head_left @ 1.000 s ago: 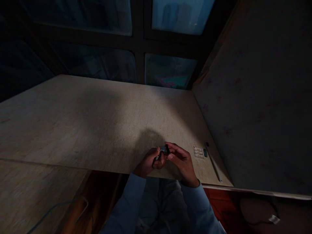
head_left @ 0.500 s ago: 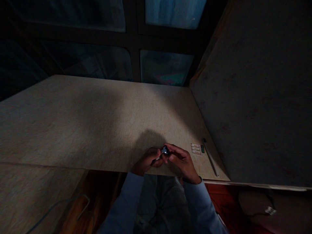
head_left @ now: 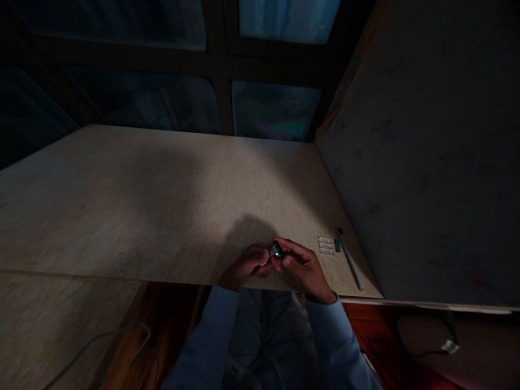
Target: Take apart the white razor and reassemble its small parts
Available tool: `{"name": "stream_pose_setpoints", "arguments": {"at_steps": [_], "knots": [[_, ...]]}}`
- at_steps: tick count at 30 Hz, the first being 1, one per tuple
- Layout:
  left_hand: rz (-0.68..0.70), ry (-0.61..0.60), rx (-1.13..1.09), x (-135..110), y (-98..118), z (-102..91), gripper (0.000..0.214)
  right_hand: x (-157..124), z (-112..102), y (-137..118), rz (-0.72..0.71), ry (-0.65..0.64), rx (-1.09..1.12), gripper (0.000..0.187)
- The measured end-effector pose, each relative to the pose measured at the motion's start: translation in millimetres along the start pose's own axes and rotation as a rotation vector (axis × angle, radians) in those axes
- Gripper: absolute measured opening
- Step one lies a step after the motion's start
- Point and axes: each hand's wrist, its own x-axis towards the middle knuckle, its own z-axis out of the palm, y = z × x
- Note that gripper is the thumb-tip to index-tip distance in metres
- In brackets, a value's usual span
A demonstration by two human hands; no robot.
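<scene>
Both of my hands meet just above the table's front edge. Between them is a small shiny black-and-silver object, too small and dark to name. My left hand is closed, with thumb and fingers pinched round its lower left end, which is mostly hidden. My right hand grips the shiny end from the right with thumb and fingertips. To the right of my right hand, a clear plastic case with several slots lies on the table beside a small dark green piece.
A long thin grey stick with a black end lies along the table's right side, near a patterned wall panel. Dark-framed windows stand behind the pale table. A grey cable hangs at lower left.
My hands stay in nearly the same place. The shiny object has turned slightly between my fingers, and less of its lower left end shows. The view has shifted a little.
</scene>
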Motion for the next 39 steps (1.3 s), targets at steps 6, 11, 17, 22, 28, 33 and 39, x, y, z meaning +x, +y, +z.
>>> {"name": "stream_pose_setpoints", "arguments": {"at_steps": [6, 11, 17, 22, 28, 33, 39], "knots": [[-0.003, 0.002, 0.008, 0.1, -0.8, -0.3, 0.058, -0.4, 1.3, -3.1, 0.001, 0.01, -0.012, 0.042], [-0.027, 0.041, 0.058, 0.6, 0.9, 2.9, 0.058, -0.4, -3.5, -4.7, -0.028, 0.023, -0.061, 0.039], [-0.07, 0.065, 0.143, 1.3, -0.3, 2.0, 0.062, -2.7, -9.4, 6.3, -0.007, 0.09, -0.069, 0.045], [-0.098, 0.086, 0.156, 1.3, -3.0, 1.3, 0.064, -0.9, -4.9, 0.0, 0.017, 0.1, 0.004, 0.043], [-0.066, 0.108, 0.157, 1.9, -6.5, 2.0, 0.062, 1.6, -1.1, -3.2, 0.013, 0.083, 0.085, 0.04], [-0.061, 0.126, 0.186, 3.8, -9.7, 1.2, 0.063, 2.2, -1.9, 0.2, 0.001, 0.1, 0.083, 0.038], [-0.065, 0.196, 0.21, 5.0, -8.5, 3.1, 0.066, 0.3, -7.4, 4.2, 0.023, 0.118, 0.028, 0.04]]}}
